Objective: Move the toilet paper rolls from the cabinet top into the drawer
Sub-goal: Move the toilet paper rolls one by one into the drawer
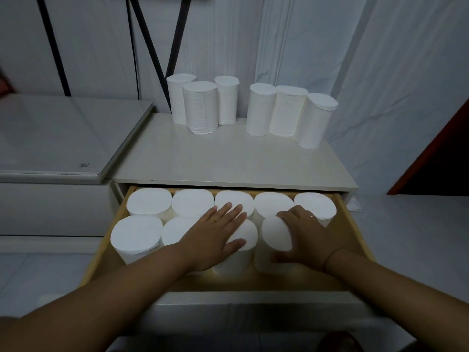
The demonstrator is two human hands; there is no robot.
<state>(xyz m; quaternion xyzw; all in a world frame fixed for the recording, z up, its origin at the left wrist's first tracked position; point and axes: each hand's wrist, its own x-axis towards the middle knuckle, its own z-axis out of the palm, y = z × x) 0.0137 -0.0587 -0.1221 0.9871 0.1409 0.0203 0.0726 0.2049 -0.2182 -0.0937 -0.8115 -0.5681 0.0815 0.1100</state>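
**Both grips down in the open drawer (354, 232), six rolls up on the cabinet top (228, 161)**

Left grip (215, 235): apart, fingers straight, laid palm-down on the top of the third front-row roll (238, 260), fingertips reaching onto the back row (149, 201). A gold ring on one finger.

Right grip (307, 232): clamped on the tilted roll (276, 235), fingers curled over its upper edge, thumb against its side. Tipped off upright, at the right end of the front row, with bare drawer floor to its right.

Inside the drawer: five rolls upright along the back, side by side and touching; four in front, packed close against them.

On the cabinet top, near its back edge: a left cluster (200, 107) of three upright rolls and a right cluster (286, 110) of three, a gap between the two, the rightmost leaning slightly.

Just beside the cabinet, on the left: a white appliance (63, 135) with a glossy flat lid. Behind everything: white cloth over the wall.
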